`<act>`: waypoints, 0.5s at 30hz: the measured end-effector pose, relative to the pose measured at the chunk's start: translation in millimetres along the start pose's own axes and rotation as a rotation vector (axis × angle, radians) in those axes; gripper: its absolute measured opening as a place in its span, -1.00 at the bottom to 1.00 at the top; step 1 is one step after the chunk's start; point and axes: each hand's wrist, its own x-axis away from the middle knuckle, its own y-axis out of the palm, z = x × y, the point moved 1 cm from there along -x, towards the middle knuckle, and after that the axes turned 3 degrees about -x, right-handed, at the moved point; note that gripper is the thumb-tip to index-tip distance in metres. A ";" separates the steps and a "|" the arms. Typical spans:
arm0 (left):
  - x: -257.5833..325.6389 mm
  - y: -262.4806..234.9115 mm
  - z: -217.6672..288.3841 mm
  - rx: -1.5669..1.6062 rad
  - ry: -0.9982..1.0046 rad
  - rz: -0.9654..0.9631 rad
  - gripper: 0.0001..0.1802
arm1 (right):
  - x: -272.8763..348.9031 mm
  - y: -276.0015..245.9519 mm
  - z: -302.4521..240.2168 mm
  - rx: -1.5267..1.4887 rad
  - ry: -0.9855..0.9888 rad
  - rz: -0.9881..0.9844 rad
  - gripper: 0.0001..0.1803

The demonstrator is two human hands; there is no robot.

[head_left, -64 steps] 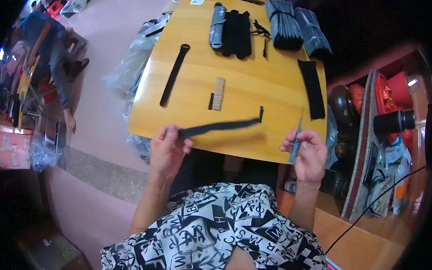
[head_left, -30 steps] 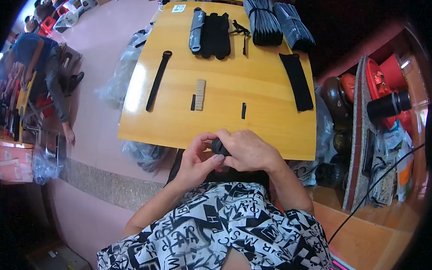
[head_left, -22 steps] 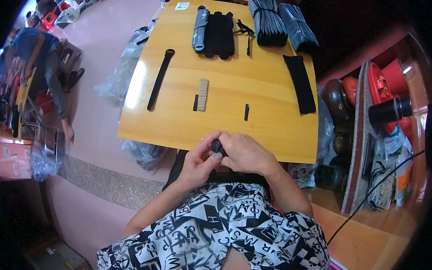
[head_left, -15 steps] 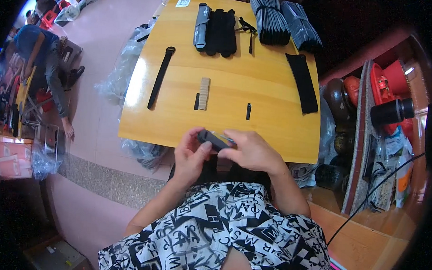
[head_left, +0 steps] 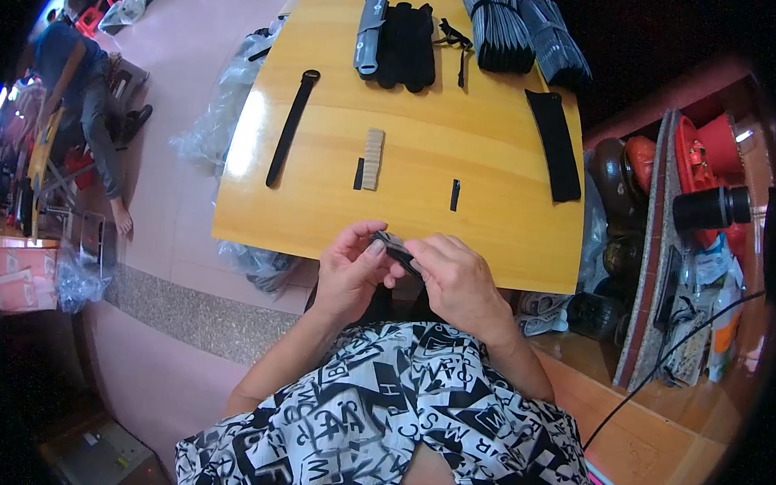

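Observation:
Above the table's near edge, my left hand (head_left: 351, 271) pinches one end of a small dark grey-black folded piece (head_left: 394, 244), thumb on top. The fingers of my right hand (head_left: 459, 279) close on its other end; its exact kind does not show. Beyond my hands on the yellow table (head_left: 312, 218) lie a tan ridged strip (head_left: 374, 159) beside a short black strip (head_left: 359, 173), and a second short black strip (head_left: 455, 195). A long narrow black strap (head_left: 291, 132) lies at the left, a wider black band (head_left: 555, 146) at the right.
Toward the table's far side are a grey rolled piece (head_left: 370, 38), black fabric (head_left: 410, 51), thin black straps (head_left: 455, 44) and two grey bundles (head_left: 499, 37) (head_left: 555, 45). Shelves with jars (head_left: 617, 178) stand right. Clear plastic bags (head_left: 217, 121) hang left; another person (head_left: 81, 95) sits farther off.
The dark piece has been turned in my fingers and looks more folded. My right hand has closed in on its end and shifted slightly right. The view has shifted a little.

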 end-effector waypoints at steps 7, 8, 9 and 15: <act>0.1 -8.2 -5.1 0.012 -0.020 0.025 -0.72 | 3.2 -5.8 2.0 0.035 0.066 0.073 -0.79; -0.2 -8.1 -3.5 0.034 -0.019 0.049 -0.71 | 2.6 -8.4 1.4 0.021 0.061 0.144 -0.79; 0.1 -9.0 -3.0 0.034 -0.018 0.051 -0.71 | 2.7 -9.5 -1.4 0.020 0.060 0.142 -0.79; 3.5 -5.1 1.5 0.014 -0.039 0.042 -0.69 | 8.8 -17.7 -30.1 0.125 0.058 0.117 -0.69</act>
